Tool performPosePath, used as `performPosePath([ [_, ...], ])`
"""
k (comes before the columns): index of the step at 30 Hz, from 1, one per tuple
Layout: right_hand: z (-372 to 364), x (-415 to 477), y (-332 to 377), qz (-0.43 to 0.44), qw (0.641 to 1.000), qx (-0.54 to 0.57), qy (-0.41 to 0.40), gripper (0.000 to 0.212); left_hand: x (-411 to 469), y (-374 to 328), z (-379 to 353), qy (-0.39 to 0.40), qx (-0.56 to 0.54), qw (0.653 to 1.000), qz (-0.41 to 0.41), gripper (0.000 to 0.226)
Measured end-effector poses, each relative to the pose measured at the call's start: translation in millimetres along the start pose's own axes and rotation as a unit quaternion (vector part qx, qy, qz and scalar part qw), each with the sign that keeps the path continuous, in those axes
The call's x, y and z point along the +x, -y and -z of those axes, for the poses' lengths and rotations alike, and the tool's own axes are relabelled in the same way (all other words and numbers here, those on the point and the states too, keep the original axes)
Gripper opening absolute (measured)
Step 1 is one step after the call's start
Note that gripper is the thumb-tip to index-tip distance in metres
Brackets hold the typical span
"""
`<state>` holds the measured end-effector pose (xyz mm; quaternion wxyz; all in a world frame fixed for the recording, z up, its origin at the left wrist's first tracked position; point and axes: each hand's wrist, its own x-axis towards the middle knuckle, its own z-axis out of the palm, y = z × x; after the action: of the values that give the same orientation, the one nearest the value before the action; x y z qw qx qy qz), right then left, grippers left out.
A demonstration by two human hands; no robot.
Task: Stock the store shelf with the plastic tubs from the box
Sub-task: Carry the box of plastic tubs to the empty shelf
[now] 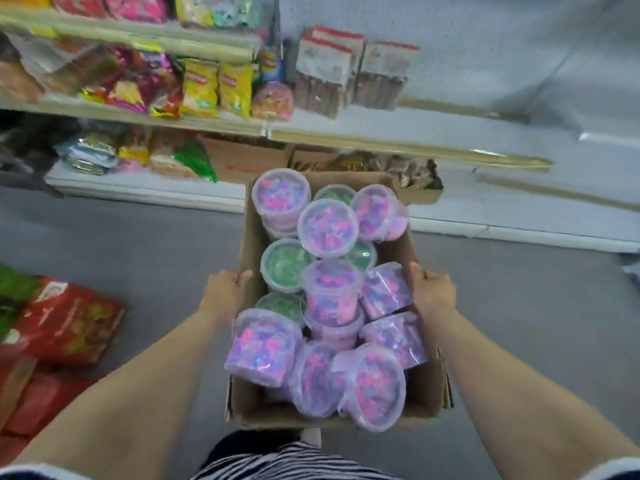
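tubs (327,227) piled in the box (428,388) between my left hand (225,289) and right hand (433,289); shelf (381,136) ahead, probably packets (201,87) on its left.

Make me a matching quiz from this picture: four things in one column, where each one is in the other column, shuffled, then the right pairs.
Things
1. left hand
2. green tub
3. red bags
4. yellow packets

Places
A. on a shelf
B. on the floor, far left
C. gripping the left wall of the box
D. inside the box, among purple tubs

Pairs: 1-C, 2-D, 3-B, 4-A
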<state>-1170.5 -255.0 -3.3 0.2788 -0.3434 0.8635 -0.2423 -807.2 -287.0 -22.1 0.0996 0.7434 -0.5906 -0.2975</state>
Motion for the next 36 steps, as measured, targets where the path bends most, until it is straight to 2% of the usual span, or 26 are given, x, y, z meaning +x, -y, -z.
performPosePath([
  [5, 81.7, 58.9, -50.0, -0.079, 0.993, 0.04, -0.076, 0.047, 36.0, -132.1, -47.8, 0.062, 0.046, 0.994, -0.082, 0.045],
  [9, 139.4, 106.8, -85.5, -0.139, 0.981, 0.064, -0.119, 0.047, 71.8, -230.2, -92.7, 0.083, 0.068, 0.981, -0.159, 0.042],
  [19, 284.7, 223.0, -166.8, -0.278, 0.924, 0.119, -0.234, 0.048, 135.0, -492.6, -223.1, 0.158, 0.099, 0.933, -0.307, 0.046],
  [24, 356.0, 277.8, -226.2, -0.332, 0.889, 0.156, -0.274, 0.045, 134.8, -621.1, -295.1, 0.196, 0.13, 0.909, -0.343, 0.048],
  [30, 447.0, 359.8, -305.2, -0.348, 0.878, 0.167, -0.281, 0.046, 120.4, -757.1, -390.6, 0.211, 0.152, 0.888, -0.38, 0.046],
  [36, 538.5, 432.8, -363.3, -0.384, 0.852, 0.19, -0.301, 0.048, 100.2, -887.9, -464.6, 0.225, 0.158, 0.869, -0.411, 0.045],
])
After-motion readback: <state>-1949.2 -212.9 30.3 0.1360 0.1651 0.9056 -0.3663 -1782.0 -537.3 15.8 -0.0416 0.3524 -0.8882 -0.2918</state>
